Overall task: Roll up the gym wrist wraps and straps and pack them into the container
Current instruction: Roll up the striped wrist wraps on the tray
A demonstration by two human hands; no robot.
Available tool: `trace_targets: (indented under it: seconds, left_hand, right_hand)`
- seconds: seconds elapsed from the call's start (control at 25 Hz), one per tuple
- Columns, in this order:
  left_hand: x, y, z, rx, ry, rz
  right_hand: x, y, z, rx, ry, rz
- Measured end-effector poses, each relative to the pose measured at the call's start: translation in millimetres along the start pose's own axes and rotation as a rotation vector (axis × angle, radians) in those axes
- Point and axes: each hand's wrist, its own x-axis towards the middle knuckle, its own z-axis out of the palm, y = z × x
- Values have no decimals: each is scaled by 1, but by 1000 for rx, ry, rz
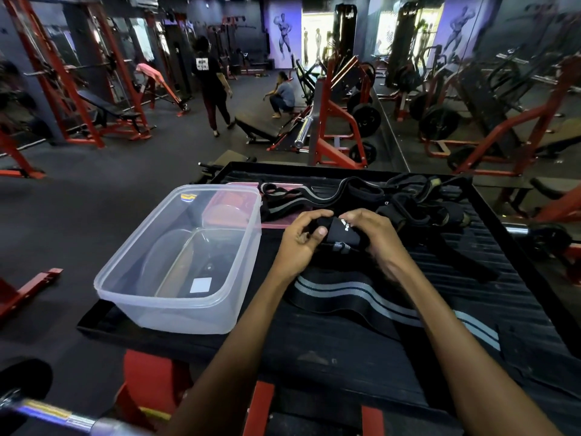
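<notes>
1. A dark rubber floor (103, 190) spreads around the black ribbed tabletop (345, 357).
2. Beyond the tabletop stands a red squat rack (333, 121) with black weight plates (366, 119).
3. Left of the rack, two people (213, 86) are on the floor near a red bench (107, 114).
4. Behind the rack, a purple wall mural (284, 36) sits beside a bright doorway (316, 36).
5. A mirror wall (487, 89) runs right of the rack.

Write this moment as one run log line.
hands: left and right rolling wrist wrap | container: empty
</notes>
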Motion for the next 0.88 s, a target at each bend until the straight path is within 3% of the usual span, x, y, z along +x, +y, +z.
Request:
trace_targets:
  seconds: [0.2, 0.24, 0.4, 0.56, 0.72, 0.88]
  left_hand:
    - [-26, 23, 3, 263, -135, -86]
    - [-35, 25, 5, 259, -92, -109]
    - [-71, 29, 3, 133, 128, -165]
    - [-100, 40, -19, 365, 9, -115]
    - [-153, 38, -31, 367, 150, -125]
    - [-173, 40, -43, 607, 205, -101]
  right_hand:
    - [-17, -18, 2, -359, -34, -22]
    - [-25, -21, 3, -340, -56, -14]
    - [-64, -19, 13, 109, -119, 79]
    - [-90, -18, 26, -1, -84, -3]
    - [-115, -5, 58, -159, -236, -73]
    - [-119, 18, 82, -132, -339, -51]
